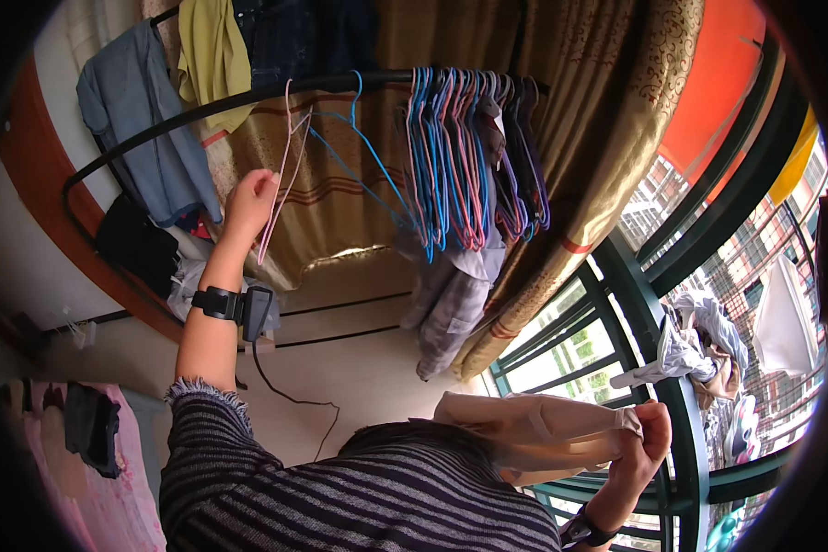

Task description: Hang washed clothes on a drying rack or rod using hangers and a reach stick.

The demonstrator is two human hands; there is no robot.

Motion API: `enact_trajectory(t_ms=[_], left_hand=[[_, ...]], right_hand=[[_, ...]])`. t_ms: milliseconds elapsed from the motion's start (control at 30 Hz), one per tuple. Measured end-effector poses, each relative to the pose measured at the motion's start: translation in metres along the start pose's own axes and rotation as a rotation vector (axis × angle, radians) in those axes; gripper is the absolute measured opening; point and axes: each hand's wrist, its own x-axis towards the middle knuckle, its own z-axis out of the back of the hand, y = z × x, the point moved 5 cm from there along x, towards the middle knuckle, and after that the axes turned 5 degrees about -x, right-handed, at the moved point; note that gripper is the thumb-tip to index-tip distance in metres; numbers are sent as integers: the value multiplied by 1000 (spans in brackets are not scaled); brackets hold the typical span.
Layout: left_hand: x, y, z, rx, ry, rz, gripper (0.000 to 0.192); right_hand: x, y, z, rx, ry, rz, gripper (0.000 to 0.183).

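My left hand [252, 200] is raised at the rail, its curled fingers at one side of a thin pink hanger [284, 186]. That hanger is bare, and its hook reaches up to the black clothes rail [241, 99]. A bare blue hanger [376, 155] hangs a little to its right. At the lower right, by the window, my right hand [638, 445] grips the edge of a beige garment [535, 431]. The rest of the cloth droops towards my striped top, which hides part of it.
Several pink, blue and purple hangers [455, 165] crowd the rail before a gold curtain [573, 159]. Grey patterned clothing [448, 331] hangs beneath them. A blue shirt [145, 131] and a yellow garment [214, 62] hang left. Green window bars [686, 414] stand right; more laundry [704, 345] hangs outside.
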Motion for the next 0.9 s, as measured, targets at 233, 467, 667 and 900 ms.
enact_trajectory(t_ms=[233, 467, 667, 900], left_hand=[[-31, -97, -78, -83, 121, -319, 35], [31, -67, -158, -655, 262, 484, 52], [47, -72, -153, -1155, 150, 359, 9], [28, -116, -123, -1265, 471, 355, 11]], right_hand=[[-10, -2, 15, -18, -56, -11, 14], [-32, 1, 36, -141, -71, 28, 13], [-45, 3, 47, -156, -131, -21, 13], [-41, -3, 46, -136, -112, -55, 15]])
